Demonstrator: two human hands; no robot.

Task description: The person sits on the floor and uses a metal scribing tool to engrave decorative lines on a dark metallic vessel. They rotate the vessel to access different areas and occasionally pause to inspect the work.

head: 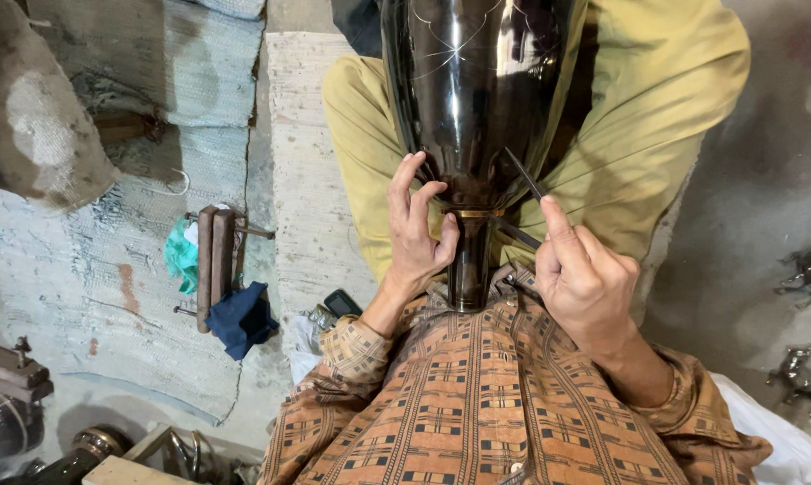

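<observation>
Hands meet at the narrow neck of a tall, glossy black metal vase (464, 99) with fine engraved lines, which lies across the lap of a person in mustard-yellow trousers (639, 117), its foot end pointing toward the wearer's chest. The left hand (416, 235) has its grip half closed on the neck: the thumb presses one side just below a thin brass-coloured band (473, 214), while the fingers curl loosely, their tips lifted off the dark surface. The right hand (583, 274) holds a thin dark metal engraving tool (522, 175), pinched between extended forefinger and thumb, the grip otherwise folded shut; the tool's tip touches the vase's flared body just above the band. Orange checked shirt sleeves (477, 404) cover both forearms. Off to the left, on a worn pale woven mat (109, 296), lie a rusty brown iron bar tool (215, 260), a teal cloth (181, 256) and a navy blue cloth (240, 319). Small dark metal animal figurines (805, 368) stand on the grey floor at far right.
</observation>
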